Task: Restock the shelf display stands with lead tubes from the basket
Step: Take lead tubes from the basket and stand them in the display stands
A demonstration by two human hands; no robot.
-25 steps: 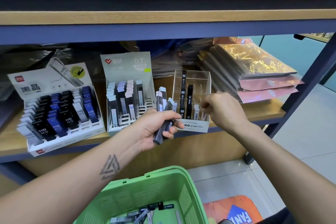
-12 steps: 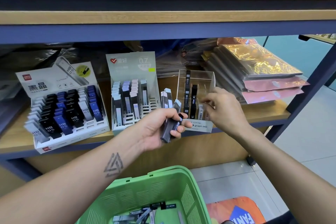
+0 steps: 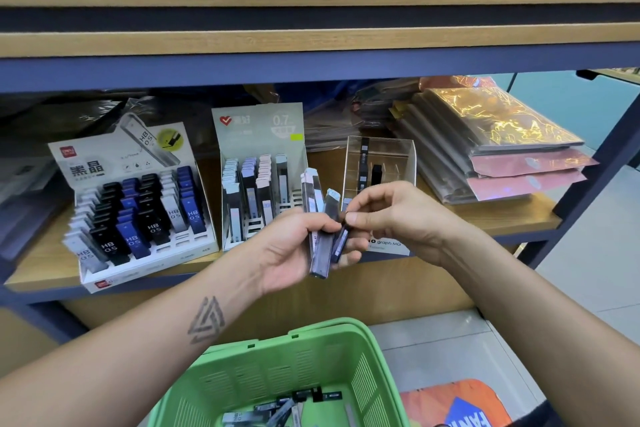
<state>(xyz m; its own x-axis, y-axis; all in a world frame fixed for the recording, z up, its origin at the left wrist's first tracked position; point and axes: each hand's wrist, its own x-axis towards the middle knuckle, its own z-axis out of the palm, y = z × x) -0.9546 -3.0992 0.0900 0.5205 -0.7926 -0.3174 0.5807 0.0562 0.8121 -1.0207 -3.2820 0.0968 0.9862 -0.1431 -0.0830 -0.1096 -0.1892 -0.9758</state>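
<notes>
head view: the right hand point(image 3: 398, 218) has come back from the clear acrylic display stand point(image 3: 379, 166) and now pinches the top of 1 dark lead tube point(image 3: 341, 239) in the bunch gripped by the left hand point(image 3: 294, 250), likely picking the next to slot. the stand has free slots; the shelf edge point(image 3: 485, 239) sits just below, and the green plastic basket point(image 3: 277, 367) holds more tubes.

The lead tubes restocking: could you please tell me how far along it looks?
Partly done. The clear stand already holds a few tubes. The left hand grips a bundle of tubes while the right hand pinches one. More tubes remain in the green basket.
</notes>
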